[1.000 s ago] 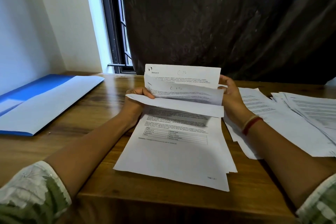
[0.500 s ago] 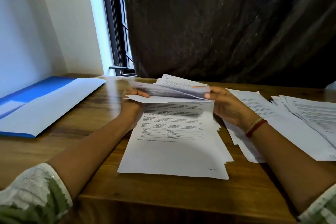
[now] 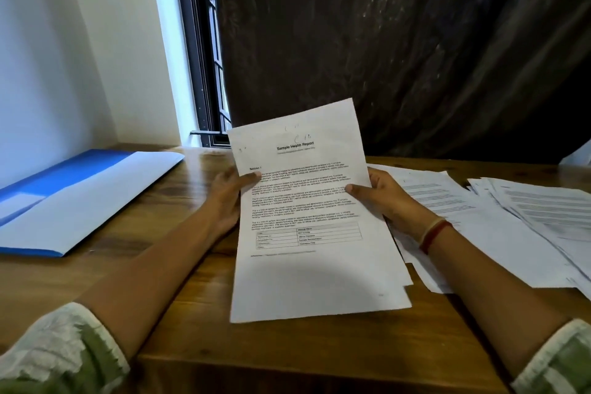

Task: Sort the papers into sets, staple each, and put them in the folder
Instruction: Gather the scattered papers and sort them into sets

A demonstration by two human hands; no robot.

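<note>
I hold a set of printed papers (image 3: pixel 307 218) tilted up off the wooden table, its top sheet headed "Sample Health Report". My left hand (image 3: pixel 228 198) grips the set's left edge, thumb on the front. My right hand (image 3: pixel 380 198) grips the right edge the same way. The lower edge of the set hangs just above the table's near part. An open blue folder (image 3: pixel 73 202) with a white inner flap lies at the left of the table. No stapler is in view.
More loose printed sheets (image 3: pixel 499 224) are spread in overlapping piles at the right of the wooden table (image 3: pixel 179 281). A dark curtain hangs behind the table, and a window frame stands at the back left by a white wall.
The top sheets that were fanned up at the far end have been laid flat. Both hands have lifted the whole set off the table and tilted it toward me.
</note>
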